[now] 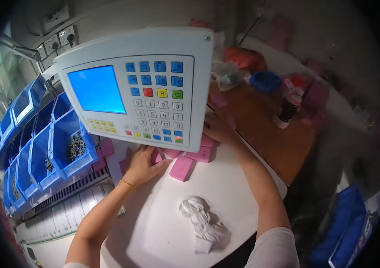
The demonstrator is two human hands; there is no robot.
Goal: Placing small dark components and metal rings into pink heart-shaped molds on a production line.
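Note:
My left hand (141,164) rests flat on the white table (163,223), fingers spread over small pink blocks (182,167) just below a white control panel (138,87). My right hand (219,126) reaches in behind the panel's right edge, touching more pink blocks (203,154); its fingers are partly hidden. The panel has a blue screen and coloured keys and blocks the view of whatever lies under it. Whether either hand grips a block I cannot make out.
A crumpled white cloth (202,223) lies on the table near me. Blue storage bins (62,145) with small parts stand at the left. A brown desk (275,134) at the right carries a dark bottle (287,109), a blue tub and red bags. Wall sockets are at the top left.

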